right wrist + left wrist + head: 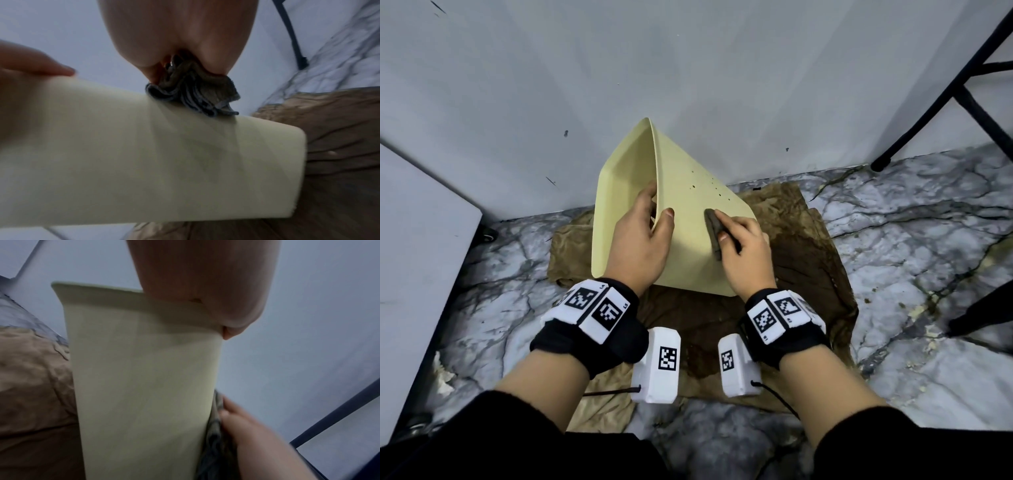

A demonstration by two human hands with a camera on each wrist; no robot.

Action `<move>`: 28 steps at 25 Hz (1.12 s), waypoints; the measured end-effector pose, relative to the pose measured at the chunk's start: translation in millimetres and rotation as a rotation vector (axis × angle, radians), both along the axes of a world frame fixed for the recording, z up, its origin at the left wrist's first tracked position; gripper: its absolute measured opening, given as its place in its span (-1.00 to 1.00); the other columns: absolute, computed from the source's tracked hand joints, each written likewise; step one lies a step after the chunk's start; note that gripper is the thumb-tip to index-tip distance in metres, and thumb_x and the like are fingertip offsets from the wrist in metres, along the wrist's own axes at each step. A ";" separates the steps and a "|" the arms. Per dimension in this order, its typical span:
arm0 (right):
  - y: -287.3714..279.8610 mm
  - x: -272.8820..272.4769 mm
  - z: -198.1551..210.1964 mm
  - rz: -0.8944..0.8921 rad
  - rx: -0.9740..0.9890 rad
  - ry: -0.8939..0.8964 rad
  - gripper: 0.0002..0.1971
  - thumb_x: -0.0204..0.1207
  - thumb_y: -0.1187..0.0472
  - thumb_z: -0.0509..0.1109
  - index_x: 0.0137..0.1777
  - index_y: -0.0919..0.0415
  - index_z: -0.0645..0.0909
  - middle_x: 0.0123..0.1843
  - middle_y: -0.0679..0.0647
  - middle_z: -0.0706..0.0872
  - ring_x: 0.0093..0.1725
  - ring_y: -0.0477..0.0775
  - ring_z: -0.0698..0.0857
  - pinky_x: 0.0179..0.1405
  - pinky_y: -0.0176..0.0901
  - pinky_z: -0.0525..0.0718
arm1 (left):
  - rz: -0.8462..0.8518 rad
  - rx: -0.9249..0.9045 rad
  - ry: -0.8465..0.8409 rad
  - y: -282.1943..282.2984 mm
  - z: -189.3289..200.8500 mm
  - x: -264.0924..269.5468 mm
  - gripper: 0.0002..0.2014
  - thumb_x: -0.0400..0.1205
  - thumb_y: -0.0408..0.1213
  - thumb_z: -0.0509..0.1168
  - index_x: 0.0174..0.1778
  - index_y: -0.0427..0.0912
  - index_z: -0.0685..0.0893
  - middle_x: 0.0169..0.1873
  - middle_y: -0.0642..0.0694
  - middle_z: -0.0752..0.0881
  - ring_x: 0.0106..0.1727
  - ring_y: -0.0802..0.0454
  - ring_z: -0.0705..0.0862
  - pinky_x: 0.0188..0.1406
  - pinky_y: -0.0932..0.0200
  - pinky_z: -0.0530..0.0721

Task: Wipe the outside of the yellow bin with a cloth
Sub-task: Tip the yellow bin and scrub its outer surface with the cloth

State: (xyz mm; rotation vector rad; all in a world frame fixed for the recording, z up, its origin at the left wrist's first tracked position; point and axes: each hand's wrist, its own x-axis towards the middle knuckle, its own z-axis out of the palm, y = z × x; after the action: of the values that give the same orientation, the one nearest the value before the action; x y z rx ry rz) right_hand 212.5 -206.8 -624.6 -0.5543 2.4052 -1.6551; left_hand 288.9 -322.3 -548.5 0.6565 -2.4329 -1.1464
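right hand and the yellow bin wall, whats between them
A bunched grey cloth: the right hand grips it and presses it against the yellow bin's outer wall. The right wrist view shows it best.

black sleeves [893, 445], black wristbands [592, 342], white marker tags [599, 305]

Matt, smooth plastic bin [688, 240]; crumpled cloth [714, 229] (perhaps damp); veined marble floor [911, 222]

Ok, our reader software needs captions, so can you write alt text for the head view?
A right hand presses a dark cloth against the side of a tipped yellow bin, while the left hand grips its rim. The bin rests on a brown towel spread over a marble floor.
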 end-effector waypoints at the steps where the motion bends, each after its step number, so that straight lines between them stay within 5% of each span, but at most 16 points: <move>1: 6.3 -3.7 -10.4 -0.019 0.028 -0.042 -0.64 0.56 0.30 0.20 0.31 0.00 0.55 0.25 0.13 0.59 0.25 0.22 0.44 0.15 -0.46 0.20 | 0.000 0.000 -0.003 -1.1 0.2 0.7 -0.57 0.65 -0.28 0.13 0.46 -0.04 0.32 0.01 0.24 0.57 -0.11 0.50 0.53 -0.09 0.56 0.48; 5: 27.9 -16.2 -42.1 -0.085 0.081 -0.209 -0.64 0.57 0.27 0.20 0.32 -0.02 0.54 0.29 0.14 0.56 0.32 0.27 0.48 0.46 -0.02 0.38 | -0.018 0.019 0.002 -2.7 -2.3 0.4 -0.54 0.61 -0.19 0.11 0.46 -0.03 0.32 -0.10 0.34 0.53 -0.12 0.44 0.53 0.03 0.46 0.46; 8: 29.9 -14.9 -45.2 -0.117 0.076 -0.231 -0.64 0.56 0.27 0.21 0.31 -0.01 0.54 0.30 0.14 0.57 0.32 0.26 0.49 0.46 0.06 0.40 | -0.034 0.011 0.000 -1.1 -1.8 -0.7 -0.51 0.56 -0.15 0.10 0.46 -0.04 0.33 -0.12 0.34 0.53 -0.12 0.39 0.53 0.03 0.38 0.49; 12: 12.0 -8.3 -20.5 -0.073 0.013 -0.123 -0.64 0.53 0.33 0.22 0.28 0.03 0.58 0.27 0.12 0.59 0.29 0.22 0.48 0.40 -0.15 0.37 | 0.016 0.076 -0.001 -9.3 3.1 -1.5 -0.51 0.52 -0.15 0.09 0.42 -0.03 0.34 0.02 0.03 0.64 0.08 0.06 0.63 0.14 0.09 0.57; 16: -8.7 5.6 8.3 0.021 -0.050 -0.019 -0.63 0.51 0.34 0.23 0.26 0.02 0.60 0.20 0.11 0.61 0.22 0.22 0.47 0.29 -0.26 0.36 | 0.010 0.160 -0.099 -10.8 10.8 -2.7 -0.50 0.59 -0.34 0.09 0.47 -0.03 0.22 0.06 0.05 0.63 -0.03 0.26 0.62 -0.12 0.46 0.57; 22: -13.2 16.5 36.5 0.086 -0.061 0.025 -0.64 0.52 0.32 0.24 0.26 0.01 0.59 0.18 0.09 0.62 0.21 0.22 0.47 0.12 -0.44 0.25 | 0.084 0.086 -0.068 -1.5 17.8 -8.1 -0.61 0.64 -0.32 0.05 0.42 -0.04 0.36 0.12 -0.06 0.70 0.08 -0.02 0.65 0.13 0.10 0.57; 28: -25.4 22.5 63.4 0.161 -0.064 0.140 -0.63 0.49 0.33 0.23 0.24 0.01 0.61 0.12 0.11 0.66 0.13 0.19 0.50 0.08 -0.39 0.24 | 0.115 0.044 -0.082 -0.6 21.0 -3.2 -0.63 0.63 -0.34 0.06 0.37 -0.09 0.45 0.10 -0.04 0.69 0.09 0.04 0.62 -0.07 0.34 0.42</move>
State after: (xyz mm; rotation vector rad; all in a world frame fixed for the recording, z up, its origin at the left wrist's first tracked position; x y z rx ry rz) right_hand 235.1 -232.1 -561.2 -0.8767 2.3363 -1.6805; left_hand 285.8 -322.9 -527.4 0.8617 -2.4078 -1.1508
